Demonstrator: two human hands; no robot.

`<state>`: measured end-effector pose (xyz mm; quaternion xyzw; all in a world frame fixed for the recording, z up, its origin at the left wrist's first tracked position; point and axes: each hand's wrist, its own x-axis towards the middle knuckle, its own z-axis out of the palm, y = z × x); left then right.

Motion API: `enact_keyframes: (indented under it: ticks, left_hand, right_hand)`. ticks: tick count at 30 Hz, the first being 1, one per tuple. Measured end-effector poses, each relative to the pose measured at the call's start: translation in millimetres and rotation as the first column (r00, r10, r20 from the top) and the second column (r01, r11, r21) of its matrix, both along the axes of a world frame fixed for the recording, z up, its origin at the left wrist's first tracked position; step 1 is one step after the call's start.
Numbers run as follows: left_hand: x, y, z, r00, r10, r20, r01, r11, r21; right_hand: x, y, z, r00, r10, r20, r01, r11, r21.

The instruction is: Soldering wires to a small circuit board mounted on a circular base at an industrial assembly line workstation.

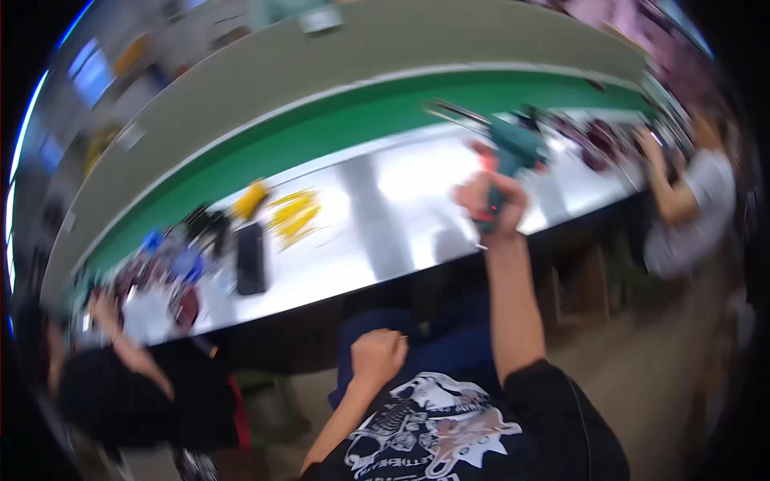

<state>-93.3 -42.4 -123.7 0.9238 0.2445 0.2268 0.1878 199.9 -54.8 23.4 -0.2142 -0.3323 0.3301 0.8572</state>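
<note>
My right hand is raised over the bench, its fingers wrapped round the grip of a green pistol-shaped power drill. The drill's long metal bit points up and to the left, and motion smears it. My left hand is closed in a loose fist above my lap, off the bench edge, with nothing visible in it. To the left of the drill, yellow thin strips lie on the white bench top beside a yellow object too blurred to name. A black flat rectangular thing lies close by.
The white bench runs across the view, backed by a green strip and a grey partition. Dark red and blue items crowd its left end; dark red items lie at the right. A person sits at each side, hands at the bench.
</note>
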Motion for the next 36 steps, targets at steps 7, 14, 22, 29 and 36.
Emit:
enact_keyframes:
  ticks: [7,14,22,29,36]
  left_hand:
    - [5.3,-9.9,-5.2,0.998,-0.026,-0.058,0.028,0.999,0.034]
    - [-10.6,-12.0,-14.3,0.999,0.017,-0.043,-0.016,0.999,0.031]
    - [2.9,-7.9,12.8,0.979,0.043,0.200,-0.061,0.995,0.084]
    - [17.8,89.9,119.8,0.911,0.252,0.326,-0.343,0.902,0.262]
    - [31.1,121.3,83.5,0.897,0.431,0.095,-0.440,0.855,0.273]
  right_hand:
    - [24.3,-37.2,8.7,0.996,0.064,0.064,-0.073,0.985,0.154]
    - [33.8,-51.2,-27.6,0.989,0.141,0.043,-0.147,0.964,0.221]
    - [52.5,-48.9,-72.7,0.999,0.031,-0.031,-0.031,1.000,0.003]
    - [35.1,-35.5,-70.1,0.998,0.036,-0.046,-0.043,0.987,-0.154]
    - [34.4,-54.4,-65.6,0.998,0.023,0.062,0.001,0.933,-0.360]
